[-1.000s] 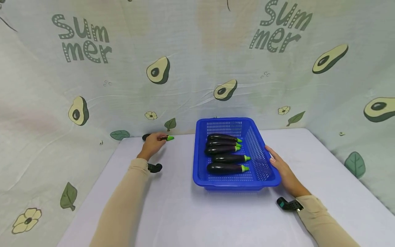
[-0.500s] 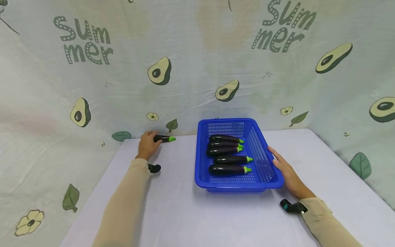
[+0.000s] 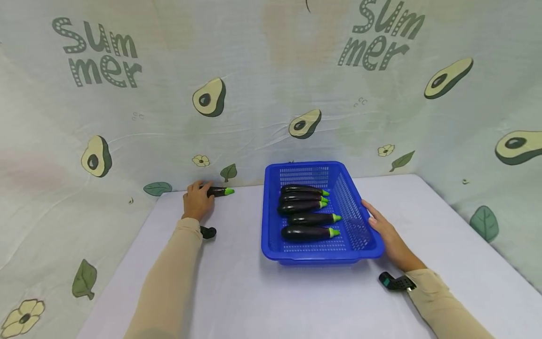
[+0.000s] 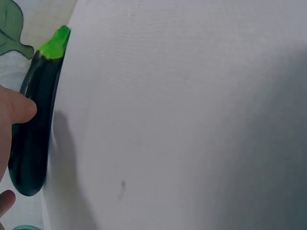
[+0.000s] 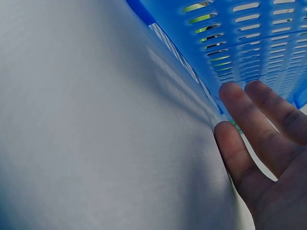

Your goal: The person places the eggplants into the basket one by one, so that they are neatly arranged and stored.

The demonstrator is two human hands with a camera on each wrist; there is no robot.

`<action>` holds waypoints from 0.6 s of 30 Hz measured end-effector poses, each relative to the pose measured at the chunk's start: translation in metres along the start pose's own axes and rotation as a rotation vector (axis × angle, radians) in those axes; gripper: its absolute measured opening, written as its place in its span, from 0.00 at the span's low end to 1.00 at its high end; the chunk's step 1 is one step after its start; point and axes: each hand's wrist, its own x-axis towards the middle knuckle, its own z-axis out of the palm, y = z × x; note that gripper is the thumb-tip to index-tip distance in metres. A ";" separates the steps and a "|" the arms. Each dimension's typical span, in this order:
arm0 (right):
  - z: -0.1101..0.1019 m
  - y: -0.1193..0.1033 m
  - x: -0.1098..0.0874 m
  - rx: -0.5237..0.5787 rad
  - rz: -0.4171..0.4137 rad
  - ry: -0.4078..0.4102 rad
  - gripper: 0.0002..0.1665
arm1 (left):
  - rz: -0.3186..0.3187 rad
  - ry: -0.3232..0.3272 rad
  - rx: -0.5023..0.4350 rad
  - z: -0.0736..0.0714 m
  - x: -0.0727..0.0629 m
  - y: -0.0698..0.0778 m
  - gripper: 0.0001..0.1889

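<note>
In the head view, a dark eggplant [image 3: 218, 191] with a bright green stem lies at the far left of the table, by the backdrop. My left hand [image 3: 198, 201] is over its thick end, which is hidden there. In the left wrist view, one digit overlaps the eggplant's side, and a second fingertip is apart, past the rounded end. A blue perforated basket [image 3: 271, 254] holds several more eggplants [image 3: 311, 232], lying crosswise with stems to the right. At the basket's right wall is my right hand [image 3: 391, 238]; its extended fingers [image 5: 249, 110] reach against the wall.
White cloth covers the table [image 3: 237, 292]. Close behind its far edge hangs a printed fabric backdrop [image 3: 254, 94] with avocados and leaves. A black wrist device [image 3: 208, 232] is on the left wrist, another black device [image 3: 395, 281] on the right.
My left hand has shifted left along the eggplant, from near the stem to the thick end, while the eggplant stays in place. The right hand remains at the basket.
</note>
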 end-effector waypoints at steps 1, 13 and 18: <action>0.000 0.000 0.000 0.007 -0.002 0.003 0.33 | -0.002 -0.006 0.006 0.001 0.001 0.000 0.26; 0.002 0.001 0.001 0.000 -0.001 -0.004 0.34 | 0.005 -0.013 0.107 0.006 0.002 -0.006 0.25; 0.000 0.002 0.000 -0.017 -0.004 0.005 0.34 | 0.040 0.002 0.158 0.006 0.004 -0.004 0.24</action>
